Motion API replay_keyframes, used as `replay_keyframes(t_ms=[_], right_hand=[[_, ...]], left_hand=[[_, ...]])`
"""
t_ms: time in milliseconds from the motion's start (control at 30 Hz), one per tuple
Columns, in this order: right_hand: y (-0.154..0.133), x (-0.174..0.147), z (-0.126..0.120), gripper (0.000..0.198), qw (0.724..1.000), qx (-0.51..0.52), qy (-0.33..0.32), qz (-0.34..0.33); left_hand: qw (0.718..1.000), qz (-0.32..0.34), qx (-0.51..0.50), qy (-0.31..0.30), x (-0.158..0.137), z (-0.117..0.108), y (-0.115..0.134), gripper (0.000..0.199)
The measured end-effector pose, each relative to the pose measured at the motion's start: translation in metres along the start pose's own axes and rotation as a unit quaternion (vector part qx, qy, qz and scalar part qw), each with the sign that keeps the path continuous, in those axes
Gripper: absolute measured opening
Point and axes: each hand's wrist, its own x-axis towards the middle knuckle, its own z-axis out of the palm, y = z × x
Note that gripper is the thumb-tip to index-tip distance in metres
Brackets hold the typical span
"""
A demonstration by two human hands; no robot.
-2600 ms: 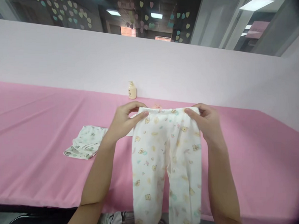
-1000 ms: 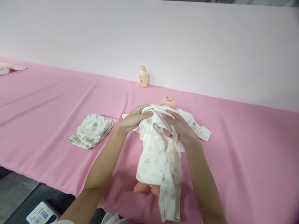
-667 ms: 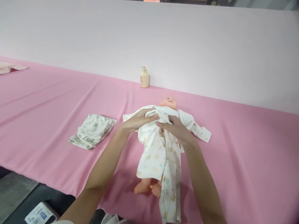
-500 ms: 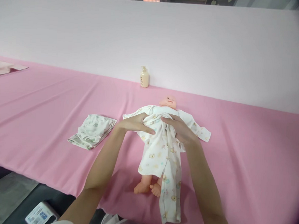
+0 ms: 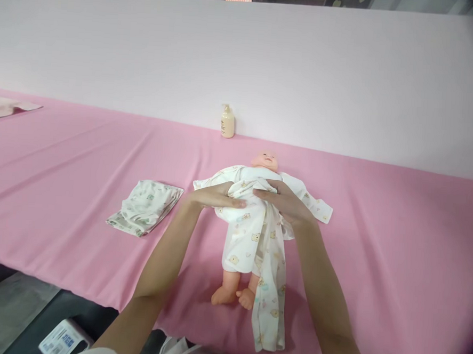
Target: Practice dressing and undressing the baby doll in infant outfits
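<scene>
A baby doll (image 5: 264,161) lies on its back on the pink sheet, its head toward the wall and its bare feet toward me. White baby clothes (image 5: 244,236) printed with small bears cover its body, with sleeves spread to both sides and one long strip trailing past the feet. Over the doll's belly, my left hand (image 5: 219,194) grips bunched fabric, thumb on top and fingers hidden underneath. My right hand (image 5: 285,201) clasps the same gathered cloth from the other side, its fingers partly out of sight.
Left of the doll lies a folded white patterned cloth (image 5: 146,206). A pump bottle (image 5: 227,122) stands against the white wall (image 5: 243,60). Pale pink fabric (image 5: 8,107) lies at the far left of the pink sheet (image 5: 79,189). Below the edge is a white labelled object (image 5: 64,340).
The fabric between my hands is more bunched, and its lower hem has drawn up, baring more of the doll's legs. My left thumb lies flatter across the cloth.
</scene>
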Motion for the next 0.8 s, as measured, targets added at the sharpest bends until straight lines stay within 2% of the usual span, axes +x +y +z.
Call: replay_keyframes(t_ms=[67,167,300,367,433,500,633,700,800], right_hand=[[0.000,0.002,0.003,0.037,1.000,0.007,-0.018,-0.014],[0.000,0.002,0.003,0.036,0.998,-0.018,-0.047,-0.041],[0.001,-0.004,-0.009,0.053,0.989,-0.118,-0.080,-0.033],[0.001,-0.007,-0.015,0.051,0.985,-0.142,-0.098,-0.010],[0.002,-0.008,-0.017,0.042,0.989,-0.121,-0.089,0.001],[0.003,-0.006,-0.016,0.037,0.997,-0.049,-0.057,-0.016],[0.004,0.000,-0.006,0.034,0.994,0.087,-0.046,-0.054],[0.002,0.000,-0.002,0.035,0.995,0.069,-0.064,-0.044],[-0.001,-0.004,-0.001,0.039,0.994,-0.031,-0.098,-0.025]], left_hand=[[1.000,0.007,0.021,-0.017,-0.001,-0.002,0.002,0.041],[1.000,0.029,0.004,0.006,-0.002,-0.003,0.003,0.039],[0.987,0.068,-0.143,0.020,0.000,0.004,-0.002,0.044],[0.977,0.066,-0.204,0.020,0.004,0.010,-0.005,0.045],[0.971,0.060,-0.230,0.030,0.007,0.015,-0.007,0.046],[0.970,0.072,-0.226,0.046,0.009,0.017,-0.007,0.049],[0.987,0.067,-0.143,-0.006,0.008,0.014,-0.002,0.060],[0.985,0.077,-0.152,0.006,0.008,0.012,-0.002,0.058],[0.958,0.111,-0.252,0.078,0.008,0.014,-0.004,0.050]])
